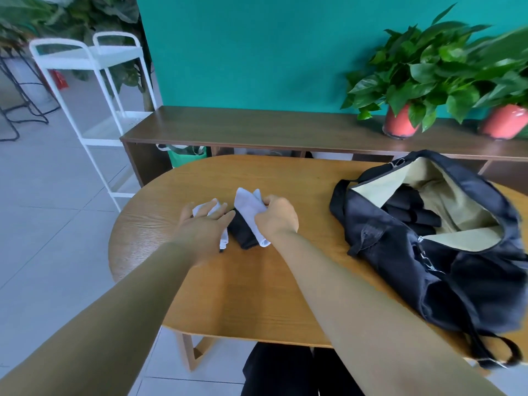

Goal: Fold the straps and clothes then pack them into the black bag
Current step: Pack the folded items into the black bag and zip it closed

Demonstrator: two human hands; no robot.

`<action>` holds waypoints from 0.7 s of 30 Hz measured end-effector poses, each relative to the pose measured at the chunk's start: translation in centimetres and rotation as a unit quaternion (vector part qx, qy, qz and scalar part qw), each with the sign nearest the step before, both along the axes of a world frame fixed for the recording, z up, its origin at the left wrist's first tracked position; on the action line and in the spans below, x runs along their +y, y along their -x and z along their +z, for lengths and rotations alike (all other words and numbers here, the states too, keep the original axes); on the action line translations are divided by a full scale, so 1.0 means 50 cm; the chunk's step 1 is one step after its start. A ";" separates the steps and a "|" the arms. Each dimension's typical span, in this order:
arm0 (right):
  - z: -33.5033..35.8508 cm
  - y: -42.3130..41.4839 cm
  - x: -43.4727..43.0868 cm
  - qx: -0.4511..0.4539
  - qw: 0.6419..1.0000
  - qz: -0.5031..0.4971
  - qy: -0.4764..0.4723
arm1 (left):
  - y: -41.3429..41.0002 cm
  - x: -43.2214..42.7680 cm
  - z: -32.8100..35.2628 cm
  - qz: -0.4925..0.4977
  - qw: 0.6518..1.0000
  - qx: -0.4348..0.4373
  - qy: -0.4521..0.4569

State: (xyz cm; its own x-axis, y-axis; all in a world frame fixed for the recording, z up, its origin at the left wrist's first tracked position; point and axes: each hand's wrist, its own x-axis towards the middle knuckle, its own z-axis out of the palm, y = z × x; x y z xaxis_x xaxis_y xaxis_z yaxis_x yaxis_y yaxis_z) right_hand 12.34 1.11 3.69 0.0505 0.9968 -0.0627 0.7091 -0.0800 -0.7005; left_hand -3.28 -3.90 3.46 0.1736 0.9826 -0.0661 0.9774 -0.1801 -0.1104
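In the head view, the only 1 given, the work sits at the middle of the oval wooden table point(257, 295), with 3 small pieces lying side by side. The left hand point(204, 224) lies flat, fingers straight and apart, pressing a white cloth point(201, 209) to the tabletop. Just beside it on the right lies a black piece point(243, 234), untouched by either hand as far as can be told. The right hand point(275, 214) has its fingers curled and pinches a second white piece point(247, 202) near its far end. This piece's long axis runs away from the person, leaning slightly left at the far end, with its near end resting on the table against the black piece. A fold would probably bring the far end back along that axis toward the near end. The black bag point(385, 247) lies well apart to the right, its mouth open toward the person and showing pale lining and dark folded items point(411, 212) already inside. The right hand is clearly the nearer 1 for carrying anything over.
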 end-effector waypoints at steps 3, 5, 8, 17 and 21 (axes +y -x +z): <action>0.027 -0.081 0.002 0.040 0.999 -0.014 0.003 | -0.063 0.013 0.012 -0.028 1.000 0.000 -0.014; 0.041 -0.150 0.003 0.055 0.998 -0.033 -0.004 | -0.117 0.025 0.016 -0.054 0.998 -0.021 -0.017; 0.051 -0.269 0.001 0.080 0.994 -0.072 -0.013 | -0.209 0.043 0.021 -0.109 0.992 -0.041 -0.038; 0.057 -0.607 -0.003 0.034 0.977 -0.197 -0.073 | -0.510 0.089 0.038 -0.258 0.960 -0.091 -0.054; 0.054 -0.680 0.021 -0.060 0.983 -0.165 -0.062 | -0.604 0.103 0.029 -0.289 0.953 -0.089 -0.012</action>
State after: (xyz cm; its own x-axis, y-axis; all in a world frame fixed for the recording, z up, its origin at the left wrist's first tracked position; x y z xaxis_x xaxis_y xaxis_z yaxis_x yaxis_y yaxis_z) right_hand 46.33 2.15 6.39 0.3716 0.9246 0.0837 0.7371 -0.2390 -0.6321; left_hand 26.91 1.25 4.91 0.6935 0.7196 0.0358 0.7186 -0.6944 0.0369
